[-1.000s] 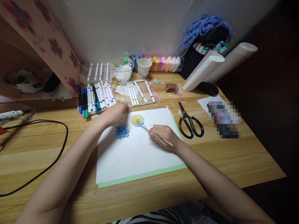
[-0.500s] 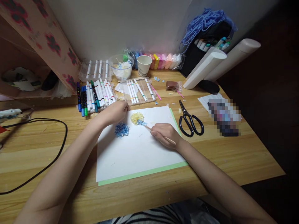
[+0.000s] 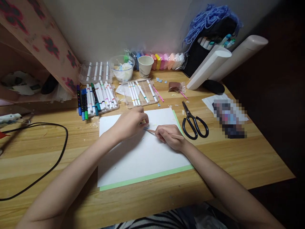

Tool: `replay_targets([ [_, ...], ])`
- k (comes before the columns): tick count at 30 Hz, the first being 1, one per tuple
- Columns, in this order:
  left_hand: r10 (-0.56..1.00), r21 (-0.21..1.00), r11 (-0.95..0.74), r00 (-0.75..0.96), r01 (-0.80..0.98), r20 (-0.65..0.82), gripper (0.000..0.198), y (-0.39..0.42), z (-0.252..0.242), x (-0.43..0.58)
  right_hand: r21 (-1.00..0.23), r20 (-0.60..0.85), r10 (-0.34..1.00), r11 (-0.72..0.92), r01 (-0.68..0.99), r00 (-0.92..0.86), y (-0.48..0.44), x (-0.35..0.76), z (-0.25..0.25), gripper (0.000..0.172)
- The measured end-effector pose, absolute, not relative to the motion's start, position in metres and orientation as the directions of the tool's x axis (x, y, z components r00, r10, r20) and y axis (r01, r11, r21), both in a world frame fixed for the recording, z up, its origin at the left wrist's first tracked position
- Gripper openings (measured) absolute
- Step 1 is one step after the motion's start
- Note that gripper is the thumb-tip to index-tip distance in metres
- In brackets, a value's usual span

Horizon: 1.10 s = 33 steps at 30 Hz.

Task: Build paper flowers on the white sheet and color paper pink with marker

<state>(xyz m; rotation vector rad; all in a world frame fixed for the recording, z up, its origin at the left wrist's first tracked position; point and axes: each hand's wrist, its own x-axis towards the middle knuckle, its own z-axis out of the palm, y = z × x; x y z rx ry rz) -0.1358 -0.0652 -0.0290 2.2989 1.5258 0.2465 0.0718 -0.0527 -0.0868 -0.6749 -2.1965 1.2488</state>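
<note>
A white sheet of paper (image 3: 143, 156) lies on a green sheet on the wooden desk. My right hand (image 3: 170, 136) grips a thin wooden stick (image 3: 177, 136), whose tip carries a small blue tuft (image 3: 146, 128). My left hand (image 3: 131, 123) rests curled over the paper and covers the yellow and blue fluffy clumps; its fingertips pinch at the stick's tip. What those fingers hold is hidden.
Black scissors (image 3: 194, 122) lie right of the paper. Trays of markers (image 3: 97, 97) (image 3: 140, 92), a plastic bowl (image 3: 122, 68), a paper cup (image 3: 145, 66) and coloured clay packs (image 3: 164, 61) stand at the back. A black cable (image 3: 47, 152) loops on the left.
My left hand moved right from the paper's upper left corner onto the clumps, now hiding them. The right hand tilted the stick flatter, tip towards the left hand.
</note>
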Motion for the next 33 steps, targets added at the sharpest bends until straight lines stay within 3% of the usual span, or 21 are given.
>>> replay_targets([
  [11, 0.9, 0.317, -0.36, 0.416, 0.877, -0.128, 0.014, -0.066, -0.042, -0.129, -0.851, 0.255, 0.605, 0.511, 0.122, -0.754, -0.052, 0.071, -0.086, 0.042],
  [20, 0.91, 0.192, -0.361, 0.389, 0.913, -0.142, 0.017, -0.069, -0.033, -0.127, -0.95, 0.069, 0.739, 0.254, 0.182, -0.67, -0.055, 0.07, -0.089, 0.044],
  [25, 0.916, 0.113, -0.359, 0.373, 0.927, -0.15, 0.016, -0.069, -0.028, -0.126, -0.956, 0.053, 0.731, 0.233, 0.176, -0.681, -0.056, 0.065, -0.089, 0.044],
  [33, 0.919, 0.14, -0.358, 0.375, 0.923, -0.122, 0.014, -0.069, -0.028, -0.129, -0.951, 0.057, 0.725, 0.248, 0.183, -0.687, -0.056, 0.064, -0.088, 0.044],
])
